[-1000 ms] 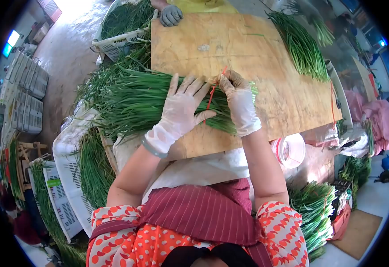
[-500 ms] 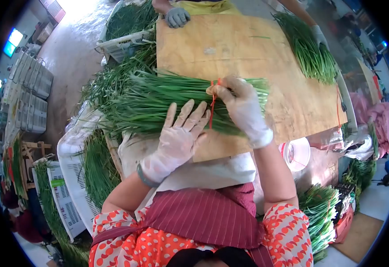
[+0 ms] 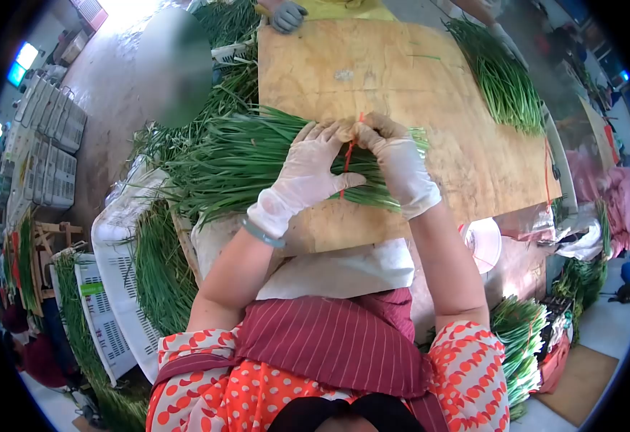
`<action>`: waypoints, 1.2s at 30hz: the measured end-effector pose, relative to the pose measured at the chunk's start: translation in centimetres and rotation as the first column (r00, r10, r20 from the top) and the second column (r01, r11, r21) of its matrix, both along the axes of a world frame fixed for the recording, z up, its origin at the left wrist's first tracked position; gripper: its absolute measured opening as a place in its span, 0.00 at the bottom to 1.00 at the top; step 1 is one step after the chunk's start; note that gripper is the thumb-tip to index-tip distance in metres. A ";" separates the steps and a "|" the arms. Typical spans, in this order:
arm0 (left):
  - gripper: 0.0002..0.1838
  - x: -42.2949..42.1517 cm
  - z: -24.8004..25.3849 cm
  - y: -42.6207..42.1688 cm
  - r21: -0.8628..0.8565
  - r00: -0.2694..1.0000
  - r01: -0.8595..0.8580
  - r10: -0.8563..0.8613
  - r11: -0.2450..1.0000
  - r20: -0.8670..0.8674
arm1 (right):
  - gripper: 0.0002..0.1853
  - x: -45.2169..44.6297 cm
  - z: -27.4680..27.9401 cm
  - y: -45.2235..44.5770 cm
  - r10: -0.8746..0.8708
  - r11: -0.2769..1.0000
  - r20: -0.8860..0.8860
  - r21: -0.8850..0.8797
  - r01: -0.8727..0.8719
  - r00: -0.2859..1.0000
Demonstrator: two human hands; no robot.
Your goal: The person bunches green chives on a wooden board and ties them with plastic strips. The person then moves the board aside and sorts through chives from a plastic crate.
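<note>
A thick bunch of long green garlic chives point(image 3: 243, 158) lies across the wooden board, leaves to the left and cut ends to the right. A red tie point(image 3: 348, 160) crosses it near the cut ends. My left hand point(image 3: 315, 162), in a whitish glove, grips the bunch from above, thumb on the near side and fingertips beside the tie at the far side. Just right of it, my right hand point(image 3: 398, 155), gloved as well, has its fingers pinched on the tie at the bunch's far edge. Both hands meet there, so the knot area is partly hidden.
Across the board point(image 3: 473, 173), a co-worker's grey-gloved hand point(image 3: 287, 17) rests at the far edge. Another chive bunch point(image 3: 498, 83) lies at the right. Loose chives point(image 3: 163, 266) fill a white crate point(image 3: 117, 266) on my left. A white bucket point(image 3: 482, 245) stands below the board.
My left hand has moved right and away from me, from lying spread on the leaves to gripping beside the tie. My right hand stays at the tie. A blurred patch now covers the upper-left crate.
</note>
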State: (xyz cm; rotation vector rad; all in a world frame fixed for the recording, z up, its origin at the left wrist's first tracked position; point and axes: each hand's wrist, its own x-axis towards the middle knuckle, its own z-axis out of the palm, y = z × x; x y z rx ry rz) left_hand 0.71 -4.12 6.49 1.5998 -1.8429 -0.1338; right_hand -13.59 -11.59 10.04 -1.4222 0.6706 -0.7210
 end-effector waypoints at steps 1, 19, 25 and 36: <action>0.36 0.1 -0.2 0.1 -0.087 0.992 0.038 -0.028 0.995 0.121 | 0.07 -0.2 -0.3 0.0 -0.042 0.999 0.068 0.026 0.041 0.997; 0.11 -0.6 -0.9 -1.0 -0.076 0.972 -0.213 0.202 0.974 -0.122 | 0.06 -0.6 -1.0 0.9 -0.106 0.993 0.259 0.079 0.089 0.960; 0.16 -1.4 -0.9 1.1 -0.245 0.963 -0.177 0.220 0.953 0.159 | 0.05 1.4 3.0 -0.2 -0.075 0.946 -0.117 -0.322 0.034 0.990; 0.28 -1.3 -2.1 6.2 -0.006 0.880 -0.394 0.379 0.919 0.286 | 0.14 16.9 -1.2 0.5 0.097 0.242 -0.625 -0.740 -0.627 0.775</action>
